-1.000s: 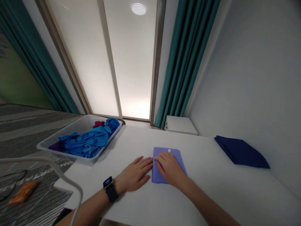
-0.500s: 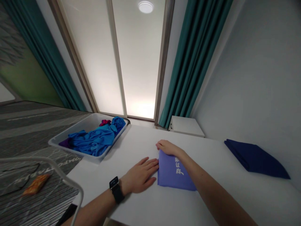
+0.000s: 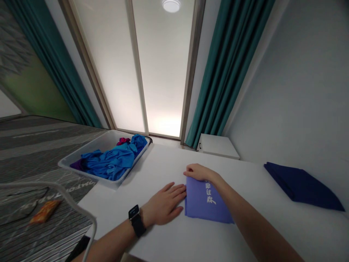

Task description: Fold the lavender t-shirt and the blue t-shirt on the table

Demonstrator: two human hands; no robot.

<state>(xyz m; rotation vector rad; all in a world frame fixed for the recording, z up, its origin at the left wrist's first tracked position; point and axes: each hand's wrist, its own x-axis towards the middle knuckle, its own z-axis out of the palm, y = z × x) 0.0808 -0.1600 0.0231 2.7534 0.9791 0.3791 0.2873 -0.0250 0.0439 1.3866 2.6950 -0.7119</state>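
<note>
A purple folded garment (image 3: 199, 203) with white lettering lies flat on the white table (image 3: 152, 240). At its far edge is my right hand (image 3: 201, 172), fingers curled down and closed on the cloth; the forearm covers part of the garment's right side. My left hand (image 3: 168, 204) rests palm down on the tabletop, fingers stretched out, tips touching the garment's left edge. A black watch (image 3: 136, 220) is on the left wrist. Further right on the table lies a dark blue folded cloth (image 3: 302, 185), apart from both hands.
A clear plastic bin (image 3: 89, 174) holding blue, purple and red clothes (image 3: 111, 162) stands at the table's far left. Behind the table is a white cabinet (image 3: 218, 145). A pale curved tube (image 3: 79, 209) crosses the lower left, above an orange packet (image 3: 45, 211).
The view has shifted slightly, so everything sits a little further right. My right fingers look a bit more curled at the garment's far edge; my left hand keeps its place beside it.
</note>
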